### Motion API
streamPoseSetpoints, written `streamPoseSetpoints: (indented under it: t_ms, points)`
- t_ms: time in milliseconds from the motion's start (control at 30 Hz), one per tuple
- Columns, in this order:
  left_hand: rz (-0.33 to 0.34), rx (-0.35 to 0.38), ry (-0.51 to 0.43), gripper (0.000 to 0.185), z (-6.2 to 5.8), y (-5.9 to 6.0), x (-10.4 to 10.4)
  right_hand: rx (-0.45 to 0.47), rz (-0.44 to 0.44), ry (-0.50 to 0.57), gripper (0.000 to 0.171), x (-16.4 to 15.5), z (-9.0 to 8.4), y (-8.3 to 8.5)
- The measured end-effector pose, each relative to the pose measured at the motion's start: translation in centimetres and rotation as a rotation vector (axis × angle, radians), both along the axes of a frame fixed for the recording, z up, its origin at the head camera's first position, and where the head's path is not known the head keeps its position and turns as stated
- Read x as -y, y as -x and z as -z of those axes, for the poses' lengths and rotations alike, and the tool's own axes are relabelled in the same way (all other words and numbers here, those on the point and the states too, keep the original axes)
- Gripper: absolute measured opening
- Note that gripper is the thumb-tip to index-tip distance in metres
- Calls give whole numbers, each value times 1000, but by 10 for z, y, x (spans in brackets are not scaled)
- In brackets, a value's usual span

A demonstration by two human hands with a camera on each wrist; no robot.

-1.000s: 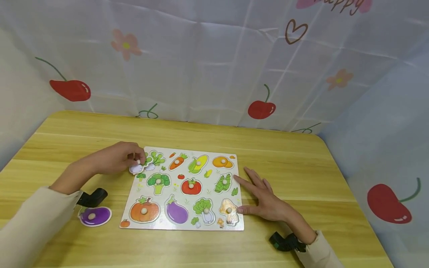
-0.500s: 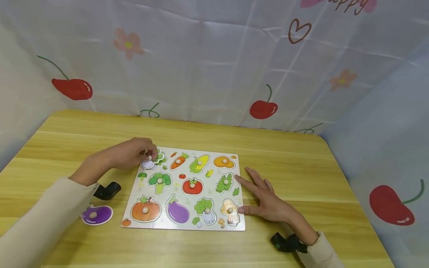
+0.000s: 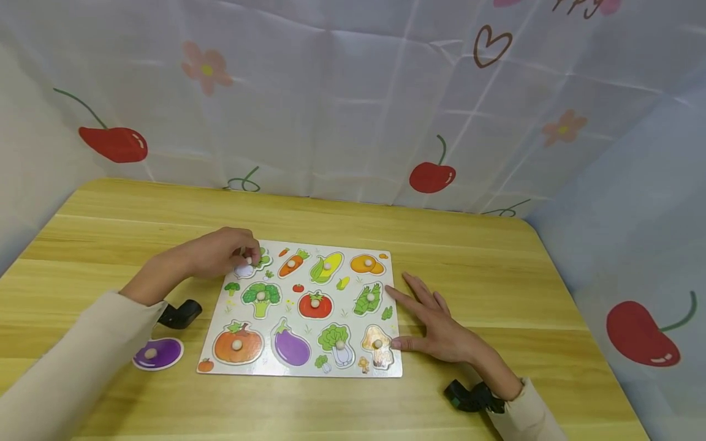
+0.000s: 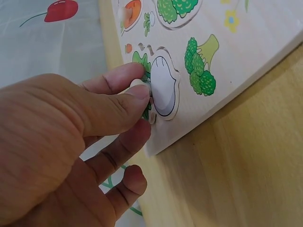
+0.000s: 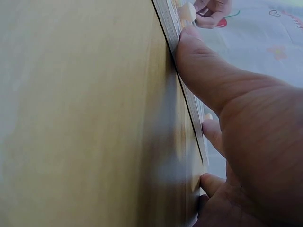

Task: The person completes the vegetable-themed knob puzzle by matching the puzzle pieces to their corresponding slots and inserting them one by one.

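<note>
My left hand (image 3: 220,252) pinches the small knob of a turnip puzzle piece (image 4: 164,90), white with green leaves, between thumb and finger. The piece lies over the turnip picture at the far left corner of the white vegetable puzzle board (image 3: 248,312); in the left wrist view its outline stands slightly off the matching outline. The fingers cover part of its leaves. My right hand (image 3: 436,327) is spread at the board's right edge, its thumb and index fingertip touching the rim. An eggplant piece (image 3: 165,354) with a knob lies on the table left of the board, partly behind the left sleeve.
Knobbed pieces sit in the board, among them a tomato (image 3: 315,309), broccoli (image 3: 261,300), pumpkin (image 3: 238,352) and corn (image 3: 331,263). The eggplant spot (image 3: 291,348) shows its picture without a knob. A printed cloth (image 3: 331,122) hangs behind the wooden table (image 3: 309,410).
My left hand has moved right with the turnip piece, from the board's left edge onto the corner picture, and has lowered it there. My right hand stays at the rim.
</note>
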State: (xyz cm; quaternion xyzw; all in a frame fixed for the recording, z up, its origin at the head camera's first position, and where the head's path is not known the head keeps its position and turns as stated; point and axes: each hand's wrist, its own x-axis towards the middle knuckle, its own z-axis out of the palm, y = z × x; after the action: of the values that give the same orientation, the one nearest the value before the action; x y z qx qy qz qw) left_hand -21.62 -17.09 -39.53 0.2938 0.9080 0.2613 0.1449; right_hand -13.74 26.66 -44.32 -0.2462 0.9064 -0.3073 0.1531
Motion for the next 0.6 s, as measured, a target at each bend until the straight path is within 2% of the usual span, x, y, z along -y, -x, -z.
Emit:
streamPoseSetpoints:
  t_ms: [300, 600]
  points:
    - [0, -7, -1, 25, 3, 0, -1, 6, 2, 4, 92, 0, 1, 0]
    - [-22, -50, -10, 22, 6, -3, -1, -5, 1, -4, 92, 0, 1, 0]
